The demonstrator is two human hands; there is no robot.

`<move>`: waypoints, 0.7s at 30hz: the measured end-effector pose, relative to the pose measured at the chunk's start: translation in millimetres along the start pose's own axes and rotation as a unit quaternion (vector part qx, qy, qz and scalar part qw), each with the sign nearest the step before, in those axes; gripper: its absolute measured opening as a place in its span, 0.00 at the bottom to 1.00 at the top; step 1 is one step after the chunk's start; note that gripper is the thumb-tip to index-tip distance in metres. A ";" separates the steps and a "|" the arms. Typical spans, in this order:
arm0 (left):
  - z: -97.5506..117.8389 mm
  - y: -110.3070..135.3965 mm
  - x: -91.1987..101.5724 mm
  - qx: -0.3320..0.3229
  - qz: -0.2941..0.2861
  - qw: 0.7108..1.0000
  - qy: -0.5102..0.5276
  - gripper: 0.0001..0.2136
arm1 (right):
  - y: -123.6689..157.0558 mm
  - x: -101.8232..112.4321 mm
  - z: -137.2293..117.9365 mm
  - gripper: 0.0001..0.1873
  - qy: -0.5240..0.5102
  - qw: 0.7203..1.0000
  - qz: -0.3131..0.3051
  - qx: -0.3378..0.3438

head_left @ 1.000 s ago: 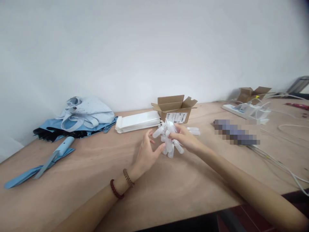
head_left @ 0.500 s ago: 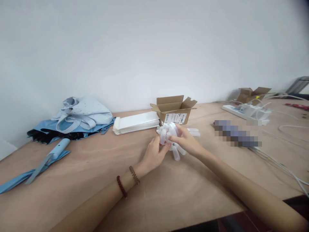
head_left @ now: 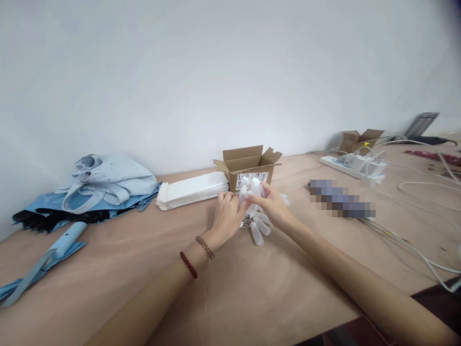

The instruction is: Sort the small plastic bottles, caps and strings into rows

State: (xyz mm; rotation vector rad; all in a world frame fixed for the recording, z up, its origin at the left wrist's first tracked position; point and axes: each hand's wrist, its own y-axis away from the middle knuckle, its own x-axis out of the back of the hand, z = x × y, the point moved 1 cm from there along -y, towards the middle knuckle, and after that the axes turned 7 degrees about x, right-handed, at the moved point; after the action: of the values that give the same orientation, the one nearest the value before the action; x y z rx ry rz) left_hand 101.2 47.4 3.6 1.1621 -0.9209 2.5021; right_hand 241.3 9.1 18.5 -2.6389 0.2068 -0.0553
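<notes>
A bunch of small translucent white plastic tubes is held up between my two hands in front of the open cardboard box. My left hand is closed on the bunch from the left, its thumb against the tubes. From the right, my right hand pinches the same bunch with thumb and fingers. More translucent tubes lie fanned out on the table just under my hands, and a thin white loop shows among them. The fingertips are partly hidden behind the tubes.
A cardboard box with raised flaps stands behind my hands, beside a stack of white envelopes. At left lie a pale cloth bag and a blue umbrella. On the right are a pixelated object, a power strip, cables and another box.
The view has shifted slightly, so the scene sits further left. My left hand has turned, its back now more upward, and the bunch stands more upright between my hands.
</notes>
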 end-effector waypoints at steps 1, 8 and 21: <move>2.1 -0.6 2.7 -0.007 0.009 1.000 -0.005 0.20 | -0.1 -1.7 -3.3 0.14 -0.001 1.000 0.010 0.008; -2.4 7.0 10.2 -0.045 -0.032 0.998 0.033 0.15 | 1.1 -15.1 -11.1 0.14 0.039 0.999 0.024 0.017; -10.6 -3.4 -7.3 0.055 -0.052 0.990 0.122 0.09 | -1.7 4.8 -6.1 0.17 -0.023 0.998 0.046 -0.041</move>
State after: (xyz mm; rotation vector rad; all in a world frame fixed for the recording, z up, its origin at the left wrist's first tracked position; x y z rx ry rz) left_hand 101.1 57.1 -5.5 0.8818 -0.6486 2.5632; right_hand 245.8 7.0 24.7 -2.7060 0.3220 0.0454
